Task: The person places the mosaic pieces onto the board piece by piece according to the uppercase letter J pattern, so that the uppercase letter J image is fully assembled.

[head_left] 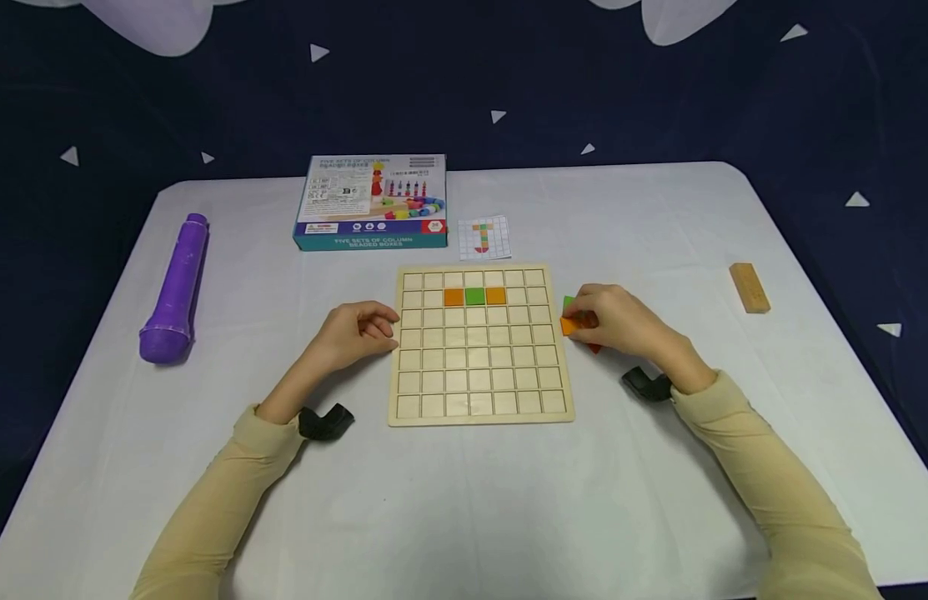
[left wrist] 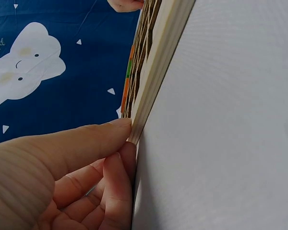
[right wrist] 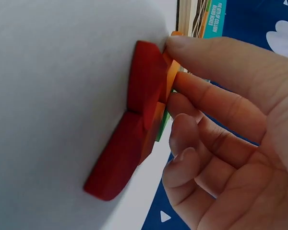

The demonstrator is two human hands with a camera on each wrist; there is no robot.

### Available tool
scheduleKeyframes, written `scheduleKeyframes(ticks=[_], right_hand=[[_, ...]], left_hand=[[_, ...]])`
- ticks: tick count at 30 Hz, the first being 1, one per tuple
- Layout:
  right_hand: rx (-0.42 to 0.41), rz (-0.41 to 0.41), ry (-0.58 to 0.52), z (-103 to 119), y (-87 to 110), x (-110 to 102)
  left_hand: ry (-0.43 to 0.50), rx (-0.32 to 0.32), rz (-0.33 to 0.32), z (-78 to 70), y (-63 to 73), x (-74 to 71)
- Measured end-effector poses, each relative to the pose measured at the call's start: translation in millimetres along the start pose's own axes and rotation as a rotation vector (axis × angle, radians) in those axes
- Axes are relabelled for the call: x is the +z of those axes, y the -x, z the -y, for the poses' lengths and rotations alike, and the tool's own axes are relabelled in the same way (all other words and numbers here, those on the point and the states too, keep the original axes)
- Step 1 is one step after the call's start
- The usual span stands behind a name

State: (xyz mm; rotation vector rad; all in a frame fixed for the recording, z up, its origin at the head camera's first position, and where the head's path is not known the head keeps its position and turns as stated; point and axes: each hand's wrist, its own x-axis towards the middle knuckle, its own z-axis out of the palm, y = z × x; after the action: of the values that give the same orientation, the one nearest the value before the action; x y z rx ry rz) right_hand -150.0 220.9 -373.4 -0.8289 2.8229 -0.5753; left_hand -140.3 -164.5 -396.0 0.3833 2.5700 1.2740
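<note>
A square wooden grid board (head_left: pixel 481 420) lies in the middle of the table, with an orange, a green (head_left: pixel 474 297) and another orange tile side by side in its second row. My left hand (head_left: pixel 351 335) pinches the board's left edge, thumb on the rim and the other fingers curled. Just off the right edge, my right hand (head_left: pixel 619 318) pinches an orange tile (right wrist: pixel 172 74) between thumb and index finger. Close by it lie a green tile (head_left: pixel 568 302), another orange piece (right wrist: pixel 152 132) and two red pieces with a curved side (right wrist: pixel 116 158), partly hidden by the hand in the head view.
Behind the board lie a small card (head_left: pixel 484 238) with a coloured grid pattern and a flat toy box (head_left: pixel 371 204). A purple microphone-shaped object (head_left: pixel 171 300) lies at the left. Toward the right edge of the white-covered table (head_left: pixel 464 517) is a wooden block (head_left: pixel 749 288).
</note>
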Motion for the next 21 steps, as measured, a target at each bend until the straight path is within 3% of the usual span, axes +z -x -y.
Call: scheduleKeyframes(ticks=[14, 21], right_hand=[[-0.040, -0.040, 0.019, -6.1, 0.6, 0.8], [-0.064, -0.069, -0.012, 1.1, -6.4, 0.9]], left_hand=[[0.002, -0.006, 0.004, -0.7, 0.4, 0.1], [-0.001, -0.001, 0.003, -0.1, 0.4, -0.4]])
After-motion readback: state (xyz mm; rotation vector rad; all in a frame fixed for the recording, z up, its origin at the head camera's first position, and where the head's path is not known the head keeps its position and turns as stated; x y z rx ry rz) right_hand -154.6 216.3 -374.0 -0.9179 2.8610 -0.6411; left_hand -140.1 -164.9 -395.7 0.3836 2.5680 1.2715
